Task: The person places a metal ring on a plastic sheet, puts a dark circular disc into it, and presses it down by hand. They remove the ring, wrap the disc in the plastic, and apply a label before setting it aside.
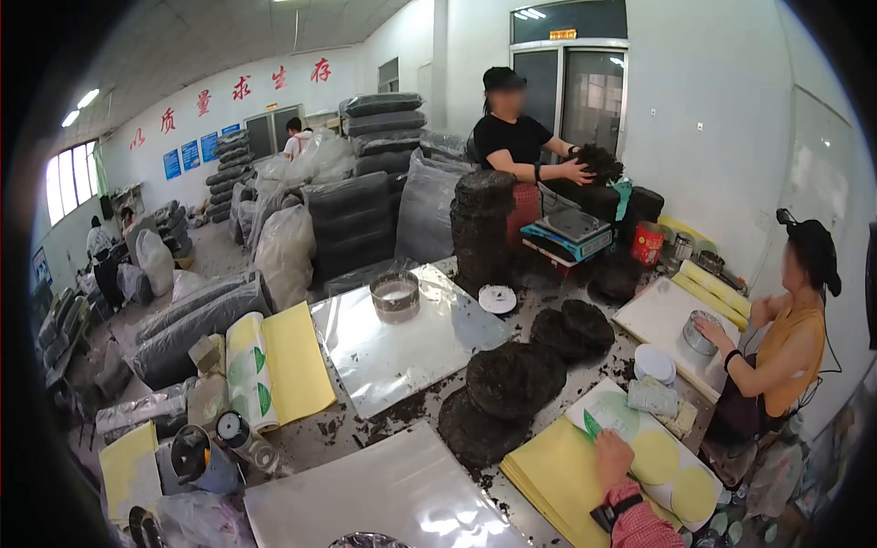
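Observation:
My right hand (614, 457), in a checked sleeve with a dark wristband, has its fingers bunched at the edge of a white printed sheet (607, 411) with a green leaf mark. Yellow circles show on that sheet, which overlaps a stack of yellow paper (548, 470). Dark round cakes (516, 379) lie in piles just beyond. A shiny metal sheet (365, 498) covers the near part of the table, with the rim of a metal ring (368, 541) at the bottom edge. My left hand is outside the view.
Another metal sheet (411, 342) bears a metal ring (396, 297). Across the table a person (512, 137) holds dark material near a scale (566, 236). At the right, a person (790, 338) touches a ring (701, 332). Cups and yellow paper stand at the left.

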The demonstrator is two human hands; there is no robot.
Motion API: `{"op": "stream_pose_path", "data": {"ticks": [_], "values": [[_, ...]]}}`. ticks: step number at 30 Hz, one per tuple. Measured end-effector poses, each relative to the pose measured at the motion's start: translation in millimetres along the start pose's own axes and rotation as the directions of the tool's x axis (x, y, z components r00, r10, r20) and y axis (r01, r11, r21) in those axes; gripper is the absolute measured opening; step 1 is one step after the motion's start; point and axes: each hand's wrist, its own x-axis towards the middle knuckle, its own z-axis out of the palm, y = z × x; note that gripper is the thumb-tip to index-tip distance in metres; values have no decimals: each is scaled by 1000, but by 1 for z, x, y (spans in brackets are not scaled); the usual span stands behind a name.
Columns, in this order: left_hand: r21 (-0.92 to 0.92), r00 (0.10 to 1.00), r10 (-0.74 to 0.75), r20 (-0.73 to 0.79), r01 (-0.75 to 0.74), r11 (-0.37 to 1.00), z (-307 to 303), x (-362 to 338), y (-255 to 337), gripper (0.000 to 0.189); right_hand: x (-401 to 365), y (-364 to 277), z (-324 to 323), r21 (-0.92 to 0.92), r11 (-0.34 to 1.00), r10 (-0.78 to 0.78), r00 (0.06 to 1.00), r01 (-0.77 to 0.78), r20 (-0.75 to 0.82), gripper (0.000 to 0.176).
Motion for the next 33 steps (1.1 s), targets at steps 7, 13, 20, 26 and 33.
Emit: {"op": "stream_pose_path", "data": {"ticks": [7,13,20,26,33], "values": [[-38,1000,-11,16,11,999,-3,2,0,70,68,-6,-69,370,901,262,964,-226,-52,15],[-28,997,-29,-66,27,999,-6,0,5,88,42,-186,-158,938,245,74,970,-245,234,34],[-537,998,-14,-65,-23,843,53,-14,-22,62,-107,-326,-152,876,299,-860,505,379,75,75],[-695,985,-143,-100,34,718,38,-9,-18,52,-90,-349,-166,772,463,-837,501,436,218,67],[-855,778,-450,-439,-207,476,38,-19,-21,54,-98,-398,-118,921,334,-823,538,200,181,68]]}}
